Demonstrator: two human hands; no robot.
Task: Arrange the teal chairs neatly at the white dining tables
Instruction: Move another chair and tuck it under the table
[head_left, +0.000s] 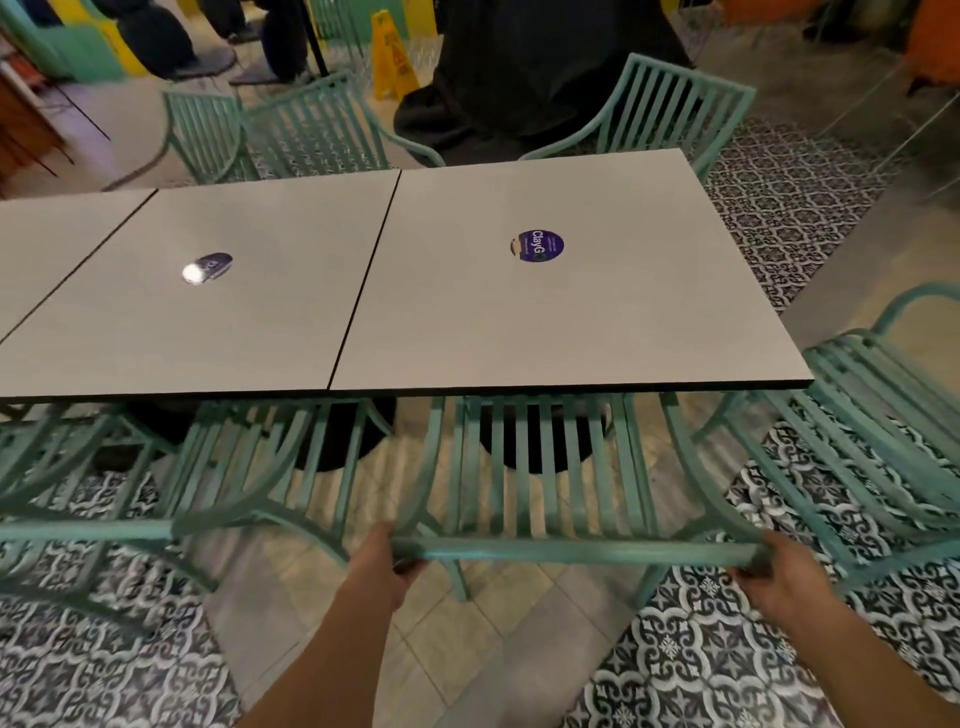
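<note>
A teal slatted chair (550, 467) stands in front of me, its seat partly under the near edge of the right white table (597, 322). My left hand (382, 566) grips the left end of its top rail and my right hand (779, 571) grips the right end. A second teal chair (249, 467) stands to its left at the middle white table (208, 332). Another teal chair (883, 431) is angled at the table's right end. Two more teal chairs (317, 130) (670, 109) stand on the far side.
A round purple sticker (536, 246) lies on the right table, and a sticker with light glare (208, 267) on the middle one. A yellow wet-floor sign (392, 57) stands beyond. Seated people in dark clothes (519, 67) are behind the far chairs. Patterned tile floor (779, 208) lies to the right.
</note>
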